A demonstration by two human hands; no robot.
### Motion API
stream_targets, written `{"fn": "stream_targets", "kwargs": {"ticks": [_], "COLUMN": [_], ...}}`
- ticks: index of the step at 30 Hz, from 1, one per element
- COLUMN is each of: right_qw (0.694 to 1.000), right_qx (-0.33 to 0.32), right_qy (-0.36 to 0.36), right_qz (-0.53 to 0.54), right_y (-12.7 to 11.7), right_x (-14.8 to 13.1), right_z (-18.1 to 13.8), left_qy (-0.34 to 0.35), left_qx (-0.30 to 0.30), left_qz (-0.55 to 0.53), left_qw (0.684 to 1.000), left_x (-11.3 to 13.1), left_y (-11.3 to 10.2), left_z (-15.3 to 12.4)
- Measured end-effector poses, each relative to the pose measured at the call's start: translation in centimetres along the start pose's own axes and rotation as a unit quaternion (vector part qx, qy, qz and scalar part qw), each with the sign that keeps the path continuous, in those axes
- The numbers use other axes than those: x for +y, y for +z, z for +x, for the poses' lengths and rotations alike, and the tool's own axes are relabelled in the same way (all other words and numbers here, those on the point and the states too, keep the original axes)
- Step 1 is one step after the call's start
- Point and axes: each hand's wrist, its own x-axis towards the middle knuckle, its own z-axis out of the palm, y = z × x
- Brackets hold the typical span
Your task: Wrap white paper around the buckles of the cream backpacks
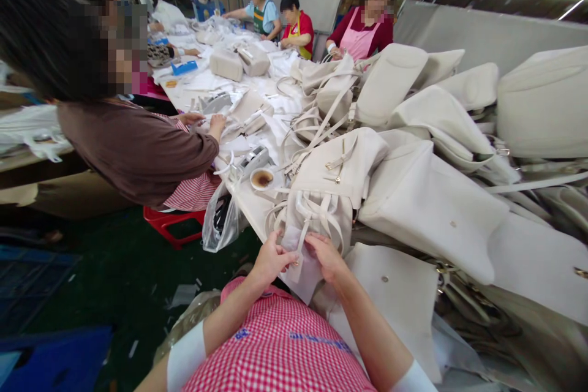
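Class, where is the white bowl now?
In the head view, the white bowl sits left of centre on the table, beyond the left hand and left of the buckled bag.

left grip (274, 259) pinched, right grip (325, 257) near, forearms (233, 312) converging

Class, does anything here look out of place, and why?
A bowl with brown contents sits near the table's edge, close to pale bags a spill might stain; white scraps litter the floor.

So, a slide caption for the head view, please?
Left hand at a pale strap, right hand close by, beside heaped cream bags.
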Motion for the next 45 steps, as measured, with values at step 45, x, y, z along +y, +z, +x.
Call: {"fn": "stream_targets", "kwargs": {"ticks": [45], "right_qw": [0.992], "right_qx": [-0.027], "right_qy": [0.041], "right_qz": [0.114], "right_y": [0.0], "right_x": [-0.1], "right_z": [0.3], "left_qy": [-0.029], "left_qx": [-0.047], "left_qz": [-0.175], "left_qw": [0.983], "left_x": [-0.9], "left_y": [0.6], "left_z": [-1.8]}}
